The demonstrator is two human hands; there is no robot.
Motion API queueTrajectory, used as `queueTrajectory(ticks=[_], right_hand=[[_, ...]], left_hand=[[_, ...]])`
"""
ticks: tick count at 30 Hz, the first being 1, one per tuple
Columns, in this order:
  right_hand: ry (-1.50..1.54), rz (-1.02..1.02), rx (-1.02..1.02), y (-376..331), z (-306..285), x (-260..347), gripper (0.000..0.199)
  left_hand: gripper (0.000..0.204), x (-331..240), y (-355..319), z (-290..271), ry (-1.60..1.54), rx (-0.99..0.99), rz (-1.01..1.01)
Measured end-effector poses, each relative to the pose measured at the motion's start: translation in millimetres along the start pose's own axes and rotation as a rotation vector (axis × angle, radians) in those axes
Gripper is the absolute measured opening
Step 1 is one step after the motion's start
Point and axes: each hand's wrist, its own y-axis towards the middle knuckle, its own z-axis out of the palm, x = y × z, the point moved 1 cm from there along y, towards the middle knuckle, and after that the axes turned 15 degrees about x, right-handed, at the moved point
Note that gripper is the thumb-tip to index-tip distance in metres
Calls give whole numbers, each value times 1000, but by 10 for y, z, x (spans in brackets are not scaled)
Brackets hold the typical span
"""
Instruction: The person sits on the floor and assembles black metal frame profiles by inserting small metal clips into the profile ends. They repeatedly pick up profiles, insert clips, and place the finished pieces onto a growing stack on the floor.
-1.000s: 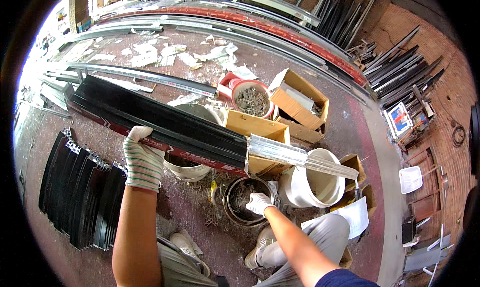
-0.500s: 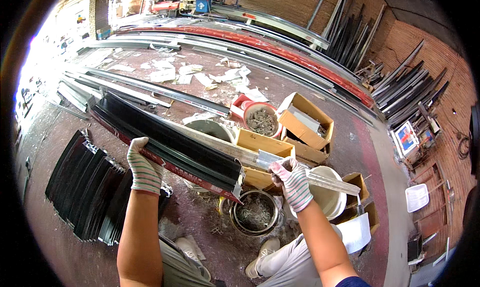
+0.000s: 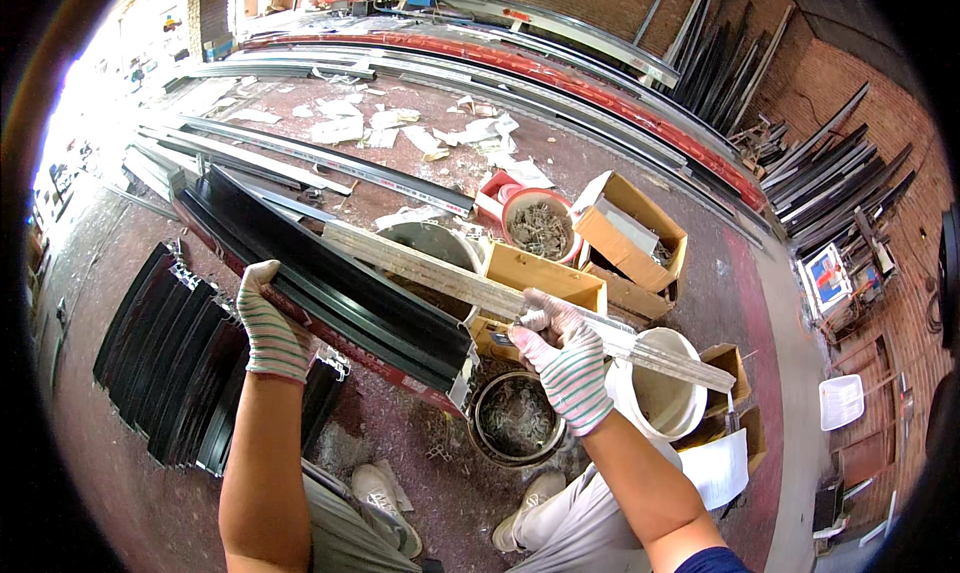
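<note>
At the lower edge of view, two pale shoes [image 3: 380, 503] stand apart on the dark, stained floor [image 3: 450, 513]. Left hand [image 3: 272, 323], in a striped glove: fingers closed over the near long side of a black profile [image 3: 340, 283], thumb side uppermost. Profile is a channelled length with a red outer face, held above the floor; it slants from far left to near right, its cut end just beside the round bin in this view.

Right hand [image 3: 565, 358], same glove type: just right of that cut end, apart from it. Fingers bent inward, narrow gap to the thumb; cannot tell whether anything small is pinched there.

Round bin [image 3: 517, 461], below the right hand, holds shavings. Stack of black profiles [image 3: 175, 363] on the floor, left of the left hand. Right of the bin: white bucket [image 3: 628, 403], and beyond it to the lower right a white sheet [image 3: 720, 470].

Further out, a pale plank [image 3: 430, 268] runs behind the hands, passing over the bucket. Behind it: wooden box [image 3: 545, 278], red tub [image 3: 525, 199] of debris, open cardboard box [image 3: 610, 233].

Beyond these, paper scraps [image 3: 340, 130] are scattered; then a long red bar [image 3: 560, 98]; farthest, dark bars [image 3: 720, 53] lean at the brick wall [image 3: 850, 83].
</note>
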Motion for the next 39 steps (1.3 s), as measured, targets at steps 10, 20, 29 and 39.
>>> queueTrajectory(ticks=[10,20,29,39], right_hand=[[-204,-59,76,-61,112,-170,11],[-196,-11,61,-132,136,-168,12],[-123,95,40,-175,205,-265,16],[-454,-216,671,-72,-25,-130,37]], left_hand=[[34,36,-11,52,1,-26,-12],[34,79,-25,39,9,-22,-11],[27,137,-56,88,4,-27,-15],[28,88,-101,94,125,-92,-126]])
